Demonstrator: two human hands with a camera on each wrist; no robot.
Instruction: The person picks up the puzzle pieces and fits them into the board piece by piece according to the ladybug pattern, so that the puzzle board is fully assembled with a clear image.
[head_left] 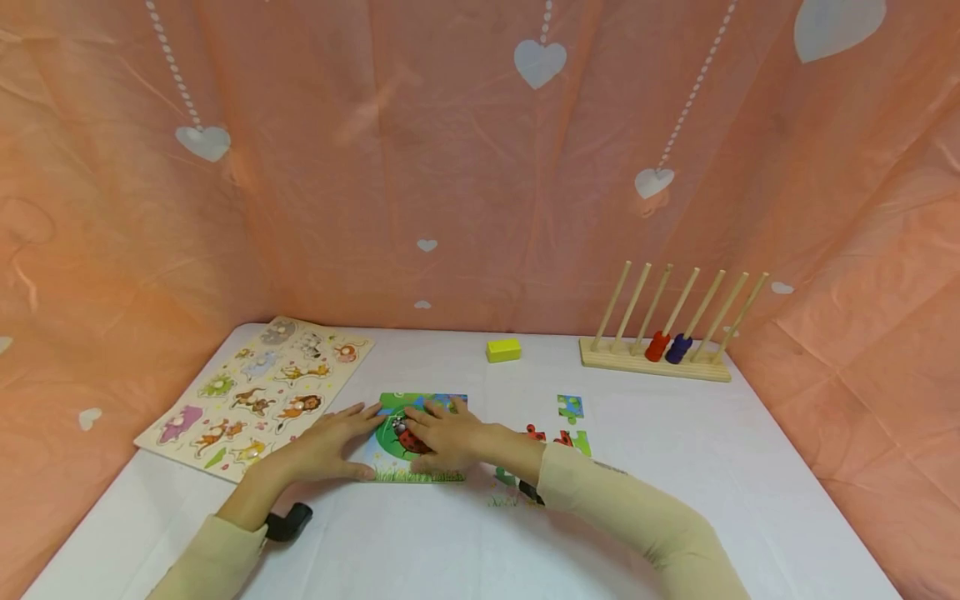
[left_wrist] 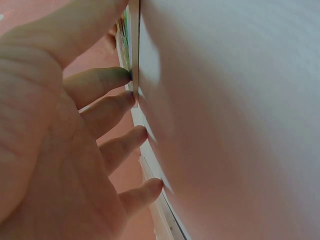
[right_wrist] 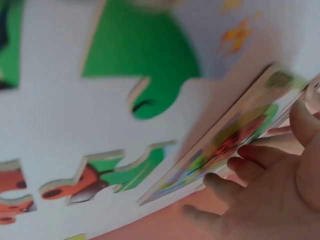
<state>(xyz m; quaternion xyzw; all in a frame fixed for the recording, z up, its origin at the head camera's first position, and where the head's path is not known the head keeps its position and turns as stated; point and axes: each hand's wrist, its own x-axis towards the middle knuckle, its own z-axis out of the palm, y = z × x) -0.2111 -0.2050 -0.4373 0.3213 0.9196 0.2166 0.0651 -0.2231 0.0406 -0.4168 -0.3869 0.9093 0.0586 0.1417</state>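
A square picture board (head_left: 387, 457) with a ladybug on a green circle lies on the white table. My left hand (head_left: 330, 446) touches its left side, fingers extended and thumb near the lower left corner. Over the right part of the board rests my right hand (head_left: 448, 437), its fingers spread and fairly straight. In the left wrist view, fingertips of the left hand (left_wrist: 65, 135) meet the board's edge and the table. Loose jigsaw pieces lie right of the board: a blue-green piece (head_left: 570, 407), a green piece (right_wrist: 142, 45) and several with red, some partly hidden by my right forearm.
At the left lies a wooden animal peg puzzle (head_left: 288, 392). A yellow block (head_left: 503, 350) sits behind the board. Back right stands a wooden peg rack (head_left: 622, 360) with a red bead piece (head_left: 657, 346) and a purple one (head_left: 678, 348). A pink curtain (head_left: 450, 167) borders the table.
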